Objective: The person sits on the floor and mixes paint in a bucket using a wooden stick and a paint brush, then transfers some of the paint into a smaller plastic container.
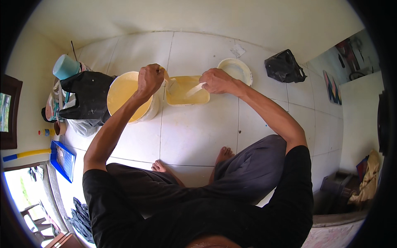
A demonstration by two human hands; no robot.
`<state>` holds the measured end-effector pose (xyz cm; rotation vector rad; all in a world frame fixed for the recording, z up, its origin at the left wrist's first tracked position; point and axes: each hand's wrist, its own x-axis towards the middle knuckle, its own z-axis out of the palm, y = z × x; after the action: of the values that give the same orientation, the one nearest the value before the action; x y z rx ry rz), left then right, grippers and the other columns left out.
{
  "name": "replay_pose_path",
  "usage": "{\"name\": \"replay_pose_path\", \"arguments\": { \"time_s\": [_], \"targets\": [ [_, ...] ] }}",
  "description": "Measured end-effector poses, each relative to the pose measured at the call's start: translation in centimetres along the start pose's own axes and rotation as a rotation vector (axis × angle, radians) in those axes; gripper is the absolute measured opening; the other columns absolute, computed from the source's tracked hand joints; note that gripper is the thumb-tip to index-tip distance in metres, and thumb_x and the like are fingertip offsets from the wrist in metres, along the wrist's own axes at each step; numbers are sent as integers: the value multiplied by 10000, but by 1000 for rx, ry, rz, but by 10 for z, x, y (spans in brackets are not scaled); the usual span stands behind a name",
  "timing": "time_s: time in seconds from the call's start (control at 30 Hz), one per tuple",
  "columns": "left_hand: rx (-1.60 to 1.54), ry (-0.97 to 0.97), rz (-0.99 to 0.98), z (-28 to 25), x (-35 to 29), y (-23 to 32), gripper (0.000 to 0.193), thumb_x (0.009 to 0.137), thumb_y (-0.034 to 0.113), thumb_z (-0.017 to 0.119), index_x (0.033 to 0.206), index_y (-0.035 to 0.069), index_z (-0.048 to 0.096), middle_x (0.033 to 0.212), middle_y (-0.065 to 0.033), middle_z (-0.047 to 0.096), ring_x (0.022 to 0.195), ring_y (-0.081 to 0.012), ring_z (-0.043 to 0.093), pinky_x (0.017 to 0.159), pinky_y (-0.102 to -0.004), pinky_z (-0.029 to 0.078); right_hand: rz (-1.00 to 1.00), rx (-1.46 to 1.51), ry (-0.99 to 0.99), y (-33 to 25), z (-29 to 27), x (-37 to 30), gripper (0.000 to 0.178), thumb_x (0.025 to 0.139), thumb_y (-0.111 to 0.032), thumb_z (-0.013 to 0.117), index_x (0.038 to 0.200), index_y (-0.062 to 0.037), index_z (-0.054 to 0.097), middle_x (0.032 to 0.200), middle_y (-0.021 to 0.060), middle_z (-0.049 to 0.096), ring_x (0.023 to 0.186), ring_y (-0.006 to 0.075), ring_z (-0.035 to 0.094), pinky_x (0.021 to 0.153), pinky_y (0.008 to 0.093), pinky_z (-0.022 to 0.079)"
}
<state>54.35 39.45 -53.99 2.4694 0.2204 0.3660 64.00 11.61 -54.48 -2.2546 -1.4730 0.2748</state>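
Observation:
My left hand (150, 81) is closed above the right rim of a white bucket (154, 109) holding yellow paint-like liquid. From its fingers a thin yellow-smeared strip (166, 77) hangs down toward a shallow yellow tray (202, 99); its exact kind is unclear. My right hand (217, 80), at the tray's right end, grips a pale flat spatula (194, 89). The spatula's wide end slants down into the tray, where yellow residue coats the bottom. Both hands' fingertips are partly hidden.
Behind my right hand lies a round white lid (235, 71). Black plastic bags sit at the right (285, 66) and left (89, 95). A light blue container (66, 67) and a blue dustpan (63, 160) stand along the left wall. My bare feet rest on white floor tiles.

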Motion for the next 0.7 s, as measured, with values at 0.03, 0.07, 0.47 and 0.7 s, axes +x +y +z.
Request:
{"name": "replay_pose_path", "arguments": {
  "time_s": [0.03,0.07,0.47,0.7],
  "targets": [
    [-1,5,-4,-1,1,4,207,903,151,649,913,-36,739,607,-184,603,478,-230,531,519,-383,440,10,-23,-5,2,3,0,190,728,-45,584,618,28,447,688,205,523,644,384,504,610,470,421],
    [-2,-1,5,-2,1,7,207,903,151,649,913,-36,739,607,-184,603,478,-230,531,519,-383,440,20,-46,-11,5,5,-1,198,744,-54,585,619,25,454,694,201,529,652,377,513,618,470,425],
    [-82,5,-70,-3,0,3,201,872,128,635,830,-56,706,630,-231,596,516,-348,556,557,-417,463,119,-46,-152,3,-41,-10,94,603,-28,568,580,28,496,578,246,460,575,422,448,560,514,400],
    [-21,76,-43,-9,3,-3,201,830,116,593,739,-53,654,684,-276,598,611,-440,605,601,-483,484,3,-85,-33,8,-4,13,112,742,-106,598,716,-8,643,752,215,627,721,387,608,695,485,498]
  ]
}}
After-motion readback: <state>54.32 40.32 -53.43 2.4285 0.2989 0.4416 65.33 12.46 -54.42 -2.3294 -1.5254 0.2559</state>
